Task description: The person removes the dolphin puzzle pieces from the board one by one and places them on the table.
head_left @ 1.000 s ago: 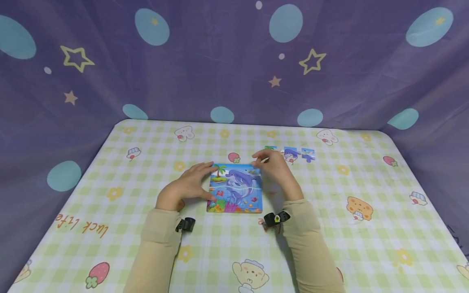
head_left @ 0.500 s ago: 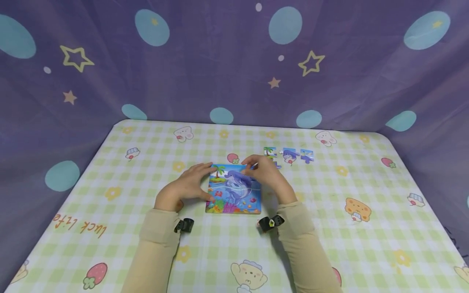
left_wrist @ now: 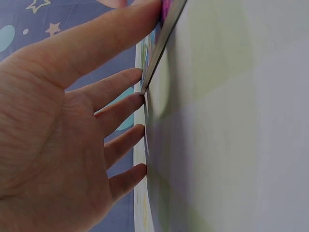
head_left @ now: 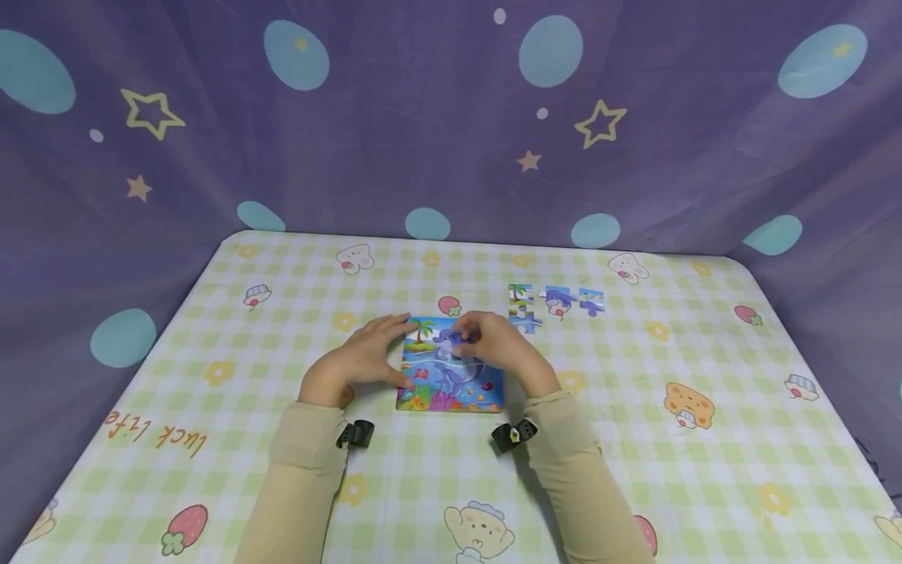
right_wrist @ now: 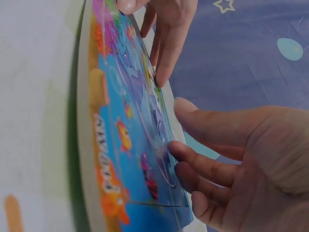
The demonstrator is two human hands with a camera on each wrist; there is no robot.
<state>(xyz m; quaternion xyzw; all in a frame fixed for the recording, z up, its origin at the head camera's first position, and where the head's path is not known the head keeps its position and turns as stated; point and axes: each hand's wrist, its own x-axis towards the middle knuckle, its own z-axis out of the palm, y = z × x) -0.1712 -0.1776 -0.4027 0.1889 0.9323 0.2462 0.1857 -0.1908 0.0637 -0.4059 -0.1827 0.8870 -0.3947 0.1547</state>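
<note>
A flat, square puzzle board (head_left: 470,401), its blue picture showing dolphins, coral and a palm tree and its edge pale, lies on the worktop (head_left: 395,486) between the two hands. The right hand (head_left: 502,345) is over its upper right part, thumb (right_wrist: 212,123) and fingers (right_wrist: 203,164) bent, some fingertips close against the picture; whether a piece is pinched between them cannot be told. The left hand (head_left: 362,356) lies along the left side, its fingers (left_wrist: 118,87) nearly straight and spread and its thumb (left_wrist: 101,36) against the rim; these grip nothing. The step in hand appears to be fine work on the picture's surface. It is probably done best with the left thumb bracing the rim against sliding, the right fingertips near the seams, and light, even pressure, so that neighbouring parts are not lifted. Beyond the board's upper right corner lie four loose jigsaw pieces: a palm-tree piece (head_left: 520,292), a blue knobbed piece (head_left: 523,323) just below it, a purple dolphin piece (head_left: 558,296) and a blue-and-purple piece (head_left: 592,301). A green-and-white checked cloth covers the worktop; a purple curtain (head_left: 423,117) hangs behind.
</note>
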